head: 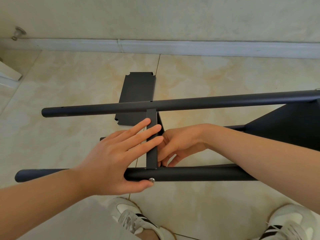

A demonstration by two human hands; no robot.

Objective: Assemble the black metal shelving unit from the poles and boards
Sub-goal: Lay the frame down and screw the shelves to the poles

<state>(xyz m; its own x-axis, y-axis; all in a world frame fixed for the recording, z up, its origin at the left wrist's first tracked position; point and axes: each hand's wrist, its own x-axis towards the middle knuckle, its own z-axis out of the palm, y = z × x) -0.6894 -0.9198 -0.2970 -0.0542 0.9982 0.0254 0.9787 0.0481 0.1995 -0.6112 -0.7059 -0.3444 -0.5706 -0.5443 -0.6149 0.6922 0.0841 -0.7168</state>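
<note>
The left hand [110,153] lies flat, straight fingers across the edge of the board [152,158], thumb on the screw [152,179] in the near pole [199,174]; the right hand [180,144] curls behind the board, its grip hidden.

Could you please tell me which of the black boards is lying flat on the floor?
The notched-corner board beyond the far pole; the edge-on board, pressed by the left hand, stands between the poles instead.

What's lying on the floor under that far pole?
A loose black board with notched corners, flat on the tiles. The far pole crosses it; the left hand hides part of its near edge.
</note>
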